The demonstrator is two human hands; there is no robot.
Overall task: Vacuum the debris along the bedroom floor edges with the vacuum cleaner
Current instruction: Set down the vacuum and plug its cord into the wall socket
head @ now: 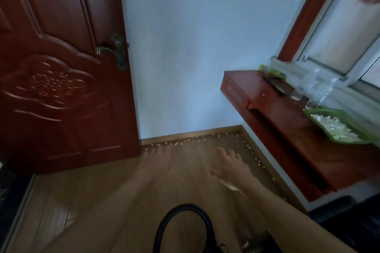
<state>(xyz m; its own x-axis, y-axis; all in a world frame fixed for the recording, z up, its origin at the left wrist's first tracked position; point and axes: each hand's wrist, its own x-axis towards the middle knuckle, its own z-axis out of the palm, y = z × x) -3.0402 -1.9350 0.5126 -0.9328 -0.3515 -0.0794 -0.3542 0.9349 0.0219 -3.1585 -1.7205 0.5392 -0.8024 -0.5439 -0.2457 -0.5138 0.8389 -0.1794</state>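
Observation:
Small white debris point(181, 143) lies in a line along the wooden skirting under the white wall and continues as more debris point(258, 161) along the right edge below the desk. My left hand point(158, 162) and my right hand point(230, 167) are both stretched out over the wood floor with fingers straight, holding nothing. A black loop of vacuum hose point(181, 226) curves up at the bottom of the view, below my arms. The rest of the vacuum cleaner is hidden beyond the bottom edge.
A dark red door point(61, 80) stands open on the left, its edge by the corner. A red-brown desk point(267, 98) on the right carries a green tray of white bits point(337, 127), clear glasses and small items. A window is above it.

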